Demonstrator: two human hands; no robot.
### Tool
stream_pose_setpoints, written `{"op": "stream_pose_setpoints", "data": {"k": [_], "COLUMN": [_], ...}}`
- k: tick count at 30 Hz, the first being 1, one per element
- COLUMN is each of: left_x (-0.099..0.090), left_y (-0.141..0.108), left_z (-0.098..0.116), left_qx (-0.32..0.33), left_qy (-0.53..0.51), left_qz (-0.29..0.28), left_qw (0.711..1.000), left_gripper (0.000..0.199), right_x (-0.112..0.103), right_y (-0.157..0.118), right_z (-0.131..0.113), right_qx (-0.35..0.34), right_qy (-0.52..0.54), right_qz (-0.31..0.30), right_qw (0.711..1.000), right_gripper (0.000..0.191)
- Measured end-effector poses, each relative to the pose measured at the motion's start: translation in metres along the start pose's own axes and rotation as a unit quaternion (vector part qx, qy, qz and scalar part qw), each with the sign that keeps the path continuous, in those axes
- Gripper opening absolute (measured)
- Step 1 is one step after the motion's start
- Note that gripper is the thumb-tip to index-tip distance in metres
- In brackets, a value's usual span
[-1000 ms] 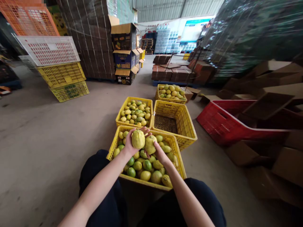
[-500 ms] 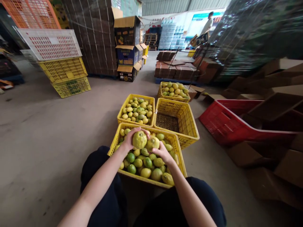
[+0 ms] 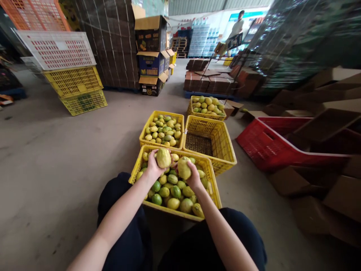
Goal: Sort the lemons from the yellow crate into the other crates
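1. Since a second ago, our fruits have drawn apart and dropped slightly.
2. Our left hand is wrapped around one yellow fruit, turned up for viewing.
3. Our right hand clasps another fruit, both over the near crate.

We record pale yellow lemons held above a yellow lattice crate of mixed yellow and green fruit, a red crate on the right, and white and orange crates far left.
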State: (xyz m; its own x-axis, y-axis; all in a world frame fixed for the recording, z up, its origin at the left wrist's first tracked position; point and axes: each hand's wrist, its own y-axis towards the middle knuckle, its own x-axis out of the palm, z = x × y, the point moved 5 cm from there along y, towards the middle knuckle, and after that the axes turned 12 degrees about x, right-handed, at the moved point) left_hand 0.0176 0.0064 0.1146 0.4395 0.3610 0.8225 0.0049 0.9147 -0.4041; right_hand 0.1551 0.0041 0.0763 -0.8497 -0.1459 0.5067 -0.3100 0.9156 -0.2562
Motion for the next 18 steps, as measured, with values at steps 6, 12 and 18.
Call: {"op": "stream_pose_setpoints", "data": {"k": [6,12,18], "left_x": [0.002,0.011,0.01], "left_y": [0.0,-0.009,-0.008], "left_z": [-0.005,-0.009,-0.028], "left_qx": [-0.009,-0.019,-0.033], "left_qy": [-0.055,-0.061,-0.03], "left_qz": [-0.022,-0.083,-0.121], "left_qw": [0.998,0.994,0.992], "left_gripper": [0.035,0.033,0.026], "right_x": [-0.002,-0.009,-0.007], "right_y": [-0.001,-0.015,-0.03], "right_z": [-0.009,-0.011,-0.012], "right_qx": [0.039,0.064,0.057], "right_qy": [0.203,0.321,0.327], "right_qz": [0.029,0.05,0.041], "right_qw": [0.978,0.944,0.942], "right_gripper": [0.014,0.025,0.02]}}
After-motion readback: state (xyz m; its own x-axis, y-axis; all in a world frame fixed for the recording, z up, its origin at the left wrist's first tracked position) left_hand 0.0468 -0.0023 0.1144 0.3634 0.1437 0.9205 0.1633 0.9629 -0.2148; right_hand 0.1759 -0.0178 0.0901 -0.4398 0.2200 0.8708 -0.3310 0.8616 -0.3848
